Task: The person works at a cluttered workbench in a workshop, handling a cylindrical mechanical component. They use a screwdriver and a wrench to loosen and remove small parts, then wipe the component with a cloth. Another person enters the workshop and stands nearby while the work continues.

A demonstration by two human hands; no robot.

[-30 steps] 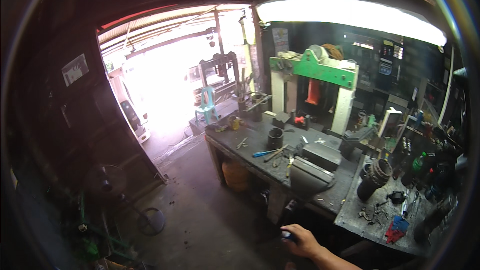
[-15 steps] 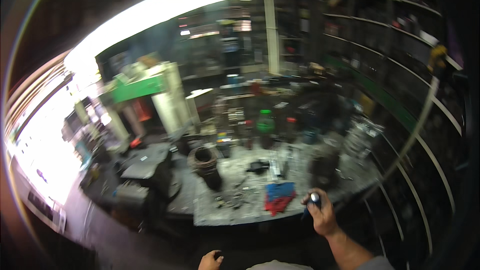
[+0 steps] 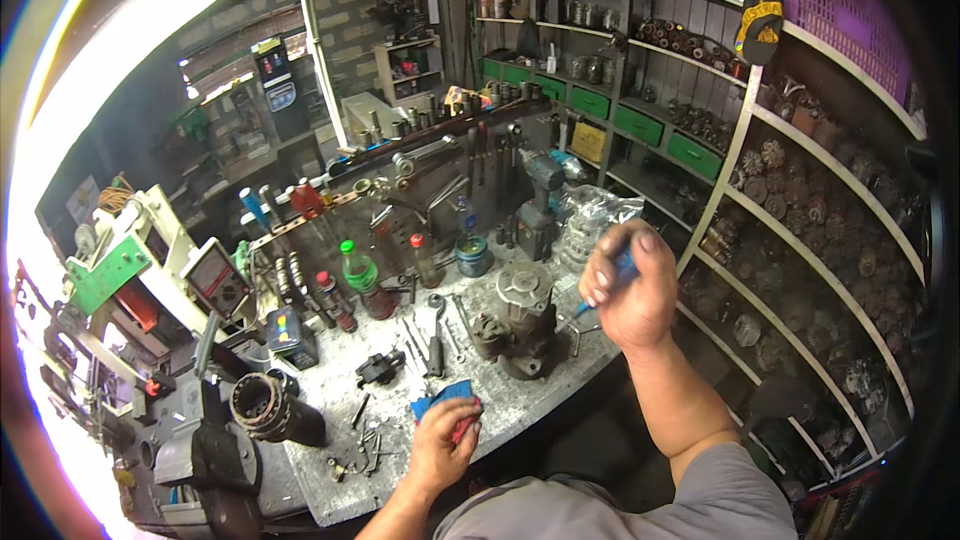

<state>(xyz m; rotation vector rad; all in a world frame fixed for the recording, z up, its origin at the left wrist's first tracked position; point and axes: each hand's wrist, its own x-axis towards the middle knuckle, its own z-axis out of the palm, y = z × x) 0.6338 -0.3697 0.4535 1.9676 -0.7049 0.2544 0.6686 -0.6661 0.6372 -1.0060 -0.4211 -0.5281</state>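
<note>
My left hand (image 3: 443, 443) is at the front edge of the metal bench, closed over a blue and red rag (image 3: 440, 398). Its fingertips press into the cloth, which partly shows beyond them. My right hand (image 3: 635, 285) is raised above the bench's right side, fingers curled around a slim blue tool (image 3: 584, 309). Only bits of the tool show, with a pointed end sticking out below the fingers; its kind is unclear. Behind that hand stands a grimy motor-like metal unit (image 3: 522, 312). A ratchet (image 3: 436, 335) and a black metal part (image 3: 380, 369) lie beyond the rag.
A round ribbed metal housing (image 3: 262, 405) and a vise (image 3: 205, 455) are at left. Small bolts (image 3: 365, 452) lie scattered nearby. Bottles (image 3: 362, 275), a blue jar (image 3: 472, 255) and a cordless drill (image 3: 541, 195) line the back. Shelves of parts (image 3: 775, 185) rise on the right.
My left hand has come up from the lower edge onto the rag. My right hand has risen with the blue tool. The view has swung right and become sharper.
</note>
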